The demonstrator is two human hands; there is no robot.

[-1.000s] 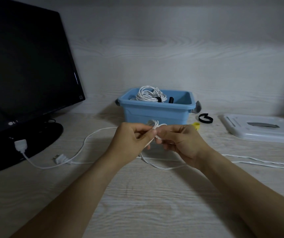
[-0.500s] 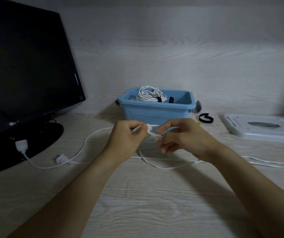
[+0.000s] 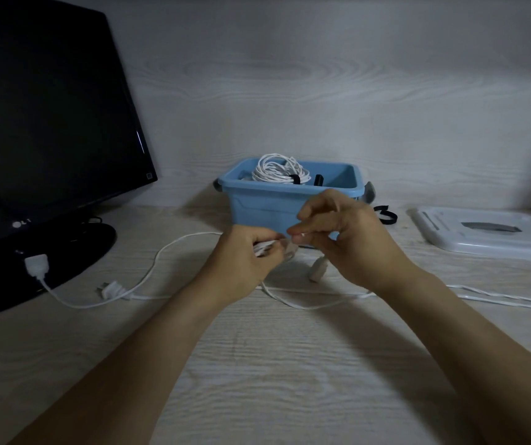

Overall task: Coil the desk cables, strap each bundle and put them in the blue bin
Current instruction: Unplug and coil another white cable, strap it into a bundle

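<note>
Both grips pinch the white cable (image 3: 174, 252); right hand (image 3: 344, 239) has risen, left hand (image 3: 244, 258) lower.

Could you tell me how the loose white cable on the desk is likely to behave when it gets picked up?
Probably floppy: the white cable lies in slack curves. Likely light, since the left hand holds several loops in its fingers. The plug would probably drag behind.

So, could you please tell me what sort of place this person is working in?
Most likely a home or office desk nook. A black flat-screen monitor stands at the left on a pale wood-grain desk, white cables trail across it, and pale wood-grain panelling closes off the back.
</note>
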